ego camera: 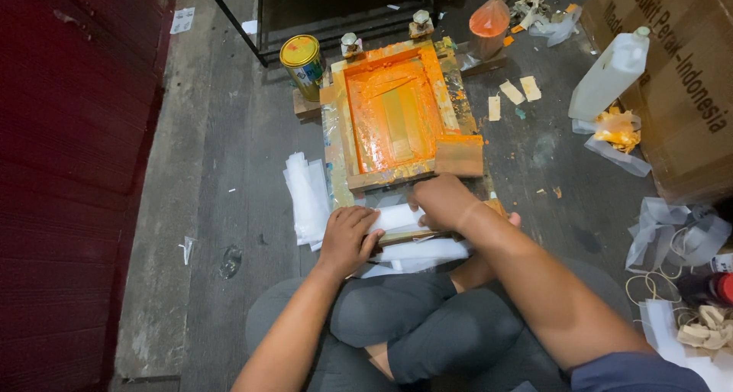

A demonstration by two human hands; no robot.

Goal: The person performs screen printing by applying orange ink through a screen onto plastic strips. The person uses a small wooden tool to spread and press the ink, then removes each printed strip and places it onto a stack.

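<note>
Down on the worn plank floor (191, 209), a person sits cross-legged with both hands on a white sheet (397, 218) that lies on a low wooden board just in front of the knees. The left hand (347, 235) lies palm-down with its fingers curled over the sheet's left end, apparently pinning it flat; the right hand (441, 201) presses on the far right edge, fingers bent and close together, so the sheet is held at two points and cannot slide. Just beyond the hands sits a wooden printing frame (397, 117) smeared with orange ink, tilted up at its far side on what look like hinges, which would leave the sheet beneath free to be handled. A wooden squeegee block (460, 155) rests on the frame's near right corner, within easy reach of the right hand. A stack of white sheets (308, 197) lies left of the frame, close to the left hand. A yellow-lidded tin (302, 62) stands at the far left of the frame, a white plastic bottle (611, 75) leans to the far right against a cardboard box (679, 87), and a bag of orange ink (489, 22) sits beyond.
</note>
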